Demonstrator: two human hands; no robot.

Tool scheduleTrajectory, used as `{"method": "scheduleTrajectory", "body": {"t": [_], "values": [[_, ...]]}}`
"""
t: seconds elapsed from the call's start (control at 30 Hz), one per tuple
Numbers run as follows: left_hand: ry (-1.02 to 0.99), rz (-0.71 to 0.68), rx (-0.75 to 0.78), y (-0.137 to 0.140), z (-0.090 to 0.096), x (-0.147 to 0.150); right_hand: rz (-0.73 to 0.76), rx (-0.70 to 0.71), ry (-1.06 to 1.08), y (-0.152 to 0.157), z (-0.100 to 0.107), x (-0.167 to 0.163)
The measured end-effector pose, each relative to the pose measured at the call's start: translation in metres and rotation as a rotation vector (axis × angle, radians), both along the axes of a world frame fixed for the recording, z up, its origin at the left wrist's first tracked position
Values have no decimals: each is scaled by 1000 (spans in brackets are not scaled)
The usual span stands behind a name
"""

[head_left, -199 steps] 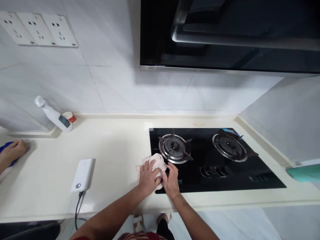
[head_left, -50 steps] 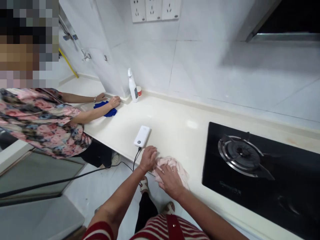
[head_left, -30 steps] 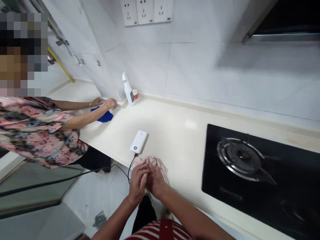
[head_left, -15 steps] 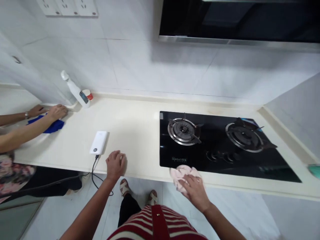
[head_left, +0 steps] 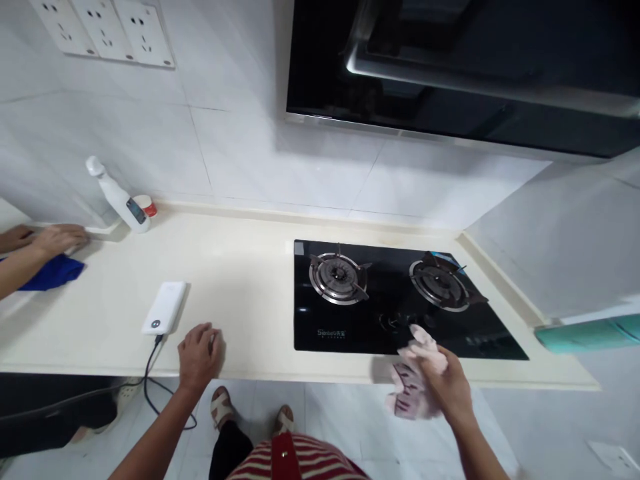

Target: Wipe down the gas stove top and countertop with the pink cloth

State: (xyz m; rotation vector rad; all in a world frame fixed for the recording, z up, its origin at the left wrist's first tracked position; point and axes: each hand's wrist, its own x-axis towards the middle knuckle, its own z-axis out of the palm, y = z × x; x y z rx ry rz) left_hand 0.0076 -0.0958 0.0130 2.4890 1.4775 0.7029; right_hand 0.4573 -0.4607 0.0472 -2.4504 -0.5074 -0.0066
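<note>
My right hand (head_left: pixel 447 387) grips a pale pink cloth (head_left: pixel 407 393) with dark reddish marks, bunched at the top and hanging over the counter's front edge. The cloth is just in front of the black glass gas stove (head_left: pixel 360 333), near its control knobs. My left hand (head_left: pixel 200 353) rests palm down on the cream countertop (head_left: pixel 245 300), holding nothing, fingers loosely bent and thumb apart. Close to its left lies a white power bank (head_left: pixel 165 308) with a black cable (head_left: pixel 150 373) plugged in.
At far left, another person's hands (head_left: pixel 57 239) are by a blue cloth (head_left: pixel 53 273). A white spray bottle (head_left: pixel 120 200) and small red-and-white cup (head_left: pixel 147 205) stand against the wall. A black range hood (head_left: pixel 440 87) overhangs; a green roll (head_left: pixel 590 333) is at right.
My right hand has lifted the pink cloth off the stove's front edge and moved right; the cloth now hangs down. The view has swung right. My left hand stays on the counter.
</note>
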Motion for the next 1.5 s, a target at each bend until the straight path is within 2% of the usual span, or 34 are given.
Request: {"method": "scheduleTrajectory", "body": {"t": [0.07,0.13,0.2,0.27,0.33,0.5,0.6,0.77,0.87,1.0,1.1,1.2,1.27,1.33,1.4,1.5], "values": [[-2,5,8,0,0,0,176,14,-135,30,1,-9],[2,5,16,-1,-1,0,316,-102,-201,56,-7,-20],[13,6,27,-1,-2,-1,360,-241,-219,78,-18,-34],[28,4,37,-1,-3,-2,347,-299,-270,96,-27,-52],[37,-1,42,-1,-5,-2,378,-295,-352,114,-32,-76],[30,-1,38,-2,-8,-3,655,-207,-440,160,-25,-143],[23,-3,39,-2,-9,-3,736,-180,-444,189,-20,-165],[9,7,44,-7,-5,-2,884,-171,-453,236,-20,-163],[9,15,33,-12,2,0,909,-190,-450,268,-27,-151],[16,23,38,-16,3,0,897,-309,-434,322,-32,-136],[24,22,50,-17,-2,-2,899,-415,-389,364,-23,-129],[13,21,58,-17,-7,-4,839,-493,-304,395,-11,-136],[-2,30,66,-17,-9,-6,809,-505,-244,401,-7,-155],[-20,48,78,-17,-11,-6,874,-474,-224,389,-9,-184],[-33,63,106,-17,-11,-6,1026,-404,-253,361,-16,-217],[-39,53,144,-18,-12,-6,1251,-253,-341,299,-33,-256]]}}
